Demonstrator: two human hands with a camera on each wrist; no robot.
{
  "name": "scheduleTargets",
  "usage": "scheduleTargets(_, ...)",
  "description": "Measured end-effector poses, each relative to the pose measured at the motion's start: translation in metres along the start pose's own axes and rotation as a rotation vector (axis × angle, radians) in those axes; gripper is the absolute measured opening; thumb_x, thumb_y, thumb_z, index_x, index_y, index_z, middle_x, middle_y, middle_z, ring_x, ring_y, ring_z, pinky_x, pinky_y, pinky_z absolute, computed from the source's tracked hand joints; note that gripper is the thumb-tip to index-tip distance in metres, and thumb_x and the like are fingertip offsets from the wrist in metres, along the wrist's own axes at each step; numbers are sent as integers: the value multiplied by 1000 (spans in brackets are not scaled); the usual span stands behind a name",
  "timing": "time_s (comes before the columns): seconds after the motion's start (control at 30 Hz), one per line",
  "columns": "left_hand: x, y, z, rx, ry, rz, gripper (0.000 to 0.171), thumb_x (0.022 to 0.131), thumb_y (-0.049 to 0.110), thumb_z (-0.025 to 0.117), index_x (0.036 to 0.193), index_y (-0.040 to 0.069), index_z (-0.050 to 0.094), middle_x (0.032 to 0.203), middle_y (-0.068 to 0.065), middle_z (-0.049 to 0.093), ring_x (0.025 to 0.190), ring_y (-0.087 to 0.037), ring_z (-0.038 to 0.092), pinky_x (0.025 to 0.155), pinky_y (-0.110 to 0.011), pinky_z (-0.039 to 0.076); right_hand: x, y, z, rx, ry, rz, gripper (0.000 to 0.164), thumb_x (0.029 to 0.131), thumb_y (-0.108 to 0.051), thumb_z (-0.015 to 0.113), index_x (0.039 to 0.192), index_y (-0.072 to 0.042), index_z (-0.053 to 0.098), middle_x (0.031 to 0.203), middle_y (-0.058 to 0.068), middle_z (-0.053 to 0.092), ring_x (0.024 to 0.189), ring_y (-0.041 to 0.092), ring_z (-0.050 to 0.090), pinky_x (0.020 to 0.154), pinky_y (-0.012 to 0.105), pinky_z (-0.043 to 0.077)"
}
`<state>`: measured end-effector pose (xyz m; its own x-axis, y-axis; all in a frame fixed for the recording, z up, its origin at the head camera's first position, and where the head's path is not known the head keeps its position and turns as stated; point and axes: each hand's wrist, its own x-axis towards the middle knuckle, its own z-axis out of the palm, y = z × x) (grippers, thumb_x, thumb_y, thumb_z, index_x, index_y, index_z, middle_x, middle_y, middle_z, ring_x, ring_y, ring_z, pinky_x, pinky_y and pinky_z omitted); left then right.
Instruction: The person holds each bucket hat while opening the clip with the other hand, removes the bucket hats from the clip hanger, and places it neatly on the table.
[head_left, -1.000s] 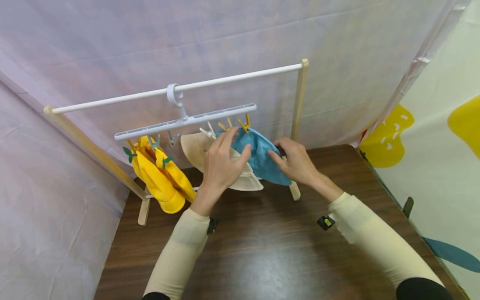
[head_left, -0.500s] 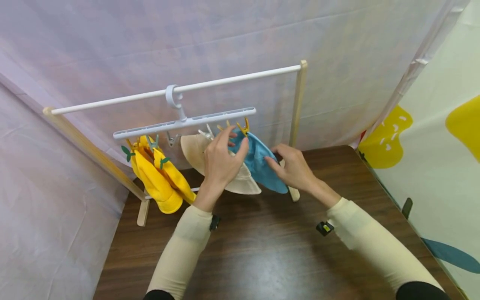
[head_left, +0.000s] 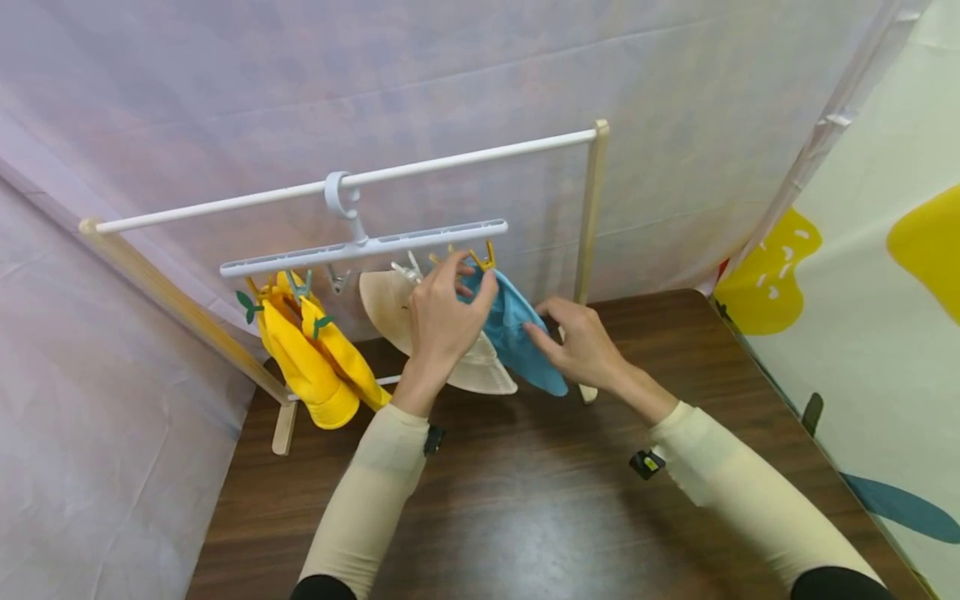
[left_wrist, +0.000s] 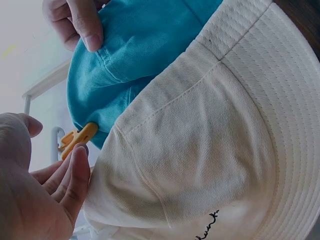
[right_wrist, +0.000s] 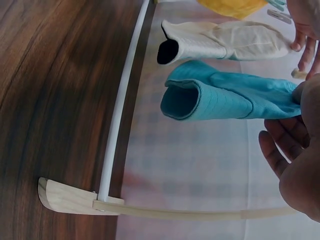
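A blue bucket hat hangs folded from a yellow clothespin at the hanger's right end. My right hand pinches the hat's right edge, its thumb on the near face in the left wrist view. Beside the clothespin is my left hand, thumb held apart and fingertips right at the clothespin in the left wrist view. Left of the blue hat, partly behind my left hand, hangs a cream bucket hat with dark lettering.
A light grey clip hanger hooks over the white rod of a wooden-ended rack. Yellow hats with green leaf trims hang at its left, near a bare clip. The rack stands on a dark wooden table before a curtain.
The hanger's right end has sunk slightly. The blue hat's lower brim has shifted down and left, with my right hand following it. My left hand stays close to the yellow clothespin.
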<state>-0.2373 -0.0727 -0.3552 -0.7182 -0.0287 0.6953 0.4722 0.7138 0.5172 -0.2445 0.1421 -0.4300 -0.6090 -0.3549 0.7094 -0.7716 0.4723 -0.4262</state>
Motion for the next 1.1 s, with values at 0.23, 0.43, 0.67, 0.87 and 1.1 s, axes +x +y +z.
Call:
scheduleTargets(0.23,3,0,2,-6,35,-8,36,92,40,68,113,12,74,96,-6,81,71,-15,76,64,-33,60,-3,-2,4,35,-17,11,9,91,-10,76,97,-5,71,83,3,69,66,10,61,57,26,52)
scheduleTargets(0.43,4,-2,4,2,66,10,33,92,38,69,108,10,75,93,-7,82,72,-18,77,64,-34,60,-4,-4,6,88,-35,8,9,91,-7,75,97,-3,70,85,6,71,68,11,67,59,21,58)
scheduleTargets(0.67,4,-3,4,21,92,4,33,91,40,71,104,10,77,87,-5,82,68,-16,77,62,-32,60,-5,-7,6,114,-76,22,8,93,-9,74,97,-4,70,88,5,72,75,12,70,64,20,61)
scheduleTargets(0.87,5,-3,6,53,119,-5,36,90,45,73,98,11,77,83,-3,82,64,-12,76,58,-32,58,-8,-11,8,31,-79,3,7,92,-14,75,97,-9,71,88,1,73,79,13,61,69,28,56)
scheduleTargets(1.1,7,-1,6,118,134,5,39,89,48,75,94,10,76,79,-1,81,61,-11,74,54,-31,54,-9,-17,8,90,-96,8,7,93,-12,75,96,-8,70,90,1,73,83,15,68,69,20,61)
